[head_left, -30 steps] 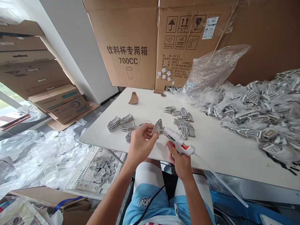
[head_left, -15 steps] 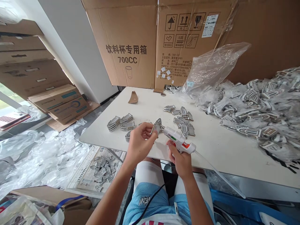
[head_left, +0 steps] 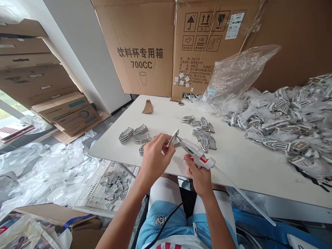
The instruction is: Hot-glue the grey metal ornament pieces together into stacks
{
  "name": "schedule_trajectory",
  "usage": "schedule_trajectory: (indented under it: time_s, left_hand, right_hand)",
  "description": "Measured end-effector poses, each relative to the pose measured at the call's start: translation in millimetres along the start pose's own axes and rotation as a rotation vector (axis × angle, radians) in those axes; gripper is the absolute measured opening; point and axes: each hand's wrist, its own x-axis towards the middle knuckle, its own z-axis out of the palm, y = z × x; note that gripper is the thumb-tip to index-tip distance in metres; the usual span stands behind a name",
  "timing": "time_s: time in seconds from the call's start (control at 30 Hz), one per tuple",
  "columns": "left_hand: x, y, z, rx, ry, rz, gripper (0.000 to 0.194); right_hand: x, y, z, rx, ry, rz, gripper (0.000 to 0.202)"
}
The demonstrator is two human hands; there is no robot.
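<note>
Centre-left: stacked metal pieces on white table. Centre: left hand, thumb and fingertips pinched together on small metal piece; piece just turned, broad face to nearly edge-on, so work on it seems mid-handling. Nozzle close beside; contact unclear. Right of centre: right hand wrapped round glue gun, fingers closed on handle; trigger squeeze cannot be told.

A small grey metal piece is tilted nearly edge-on above the table, near the nozzle of a slanting white glue gun with a pale stick
</note>
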Motion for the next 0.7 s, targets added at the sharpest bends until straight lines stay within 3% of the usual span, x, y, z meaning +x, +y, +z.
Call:
schedule_trajectory:
  time_s: [0.1,0.3,0.4,0.53,0.7]
  left_hand:
    - [0,-3,-2.4,0.050,-0.045,0.052,0.008]
    - [3,-3,-5.3,-0.004,-0.077,-0.006,0.011]
    - [4,-5,-2.4,-0.113,-0.055,-0.127,0.009]
    - [5,-10,-0.5,-0.450,-0.068,-0.386,0.019]
    - [9,-8,-6.5,-0.726,-0.089,-0.483,0.029]
  right_hand:
    - [1,1,-1,0.014,-0.018,0.014,0.044]
    - [1,-6,-1,-0.007,-0.063,0.013,0.042]
    - [2,-8,-4,0.003,-0.100,0.024,0.042]
    - [5,-6,-12,0.125,-0.203,0.020,0.040]
    - [5,-2,-16,0.264,-0.177,-0.027,0.035]
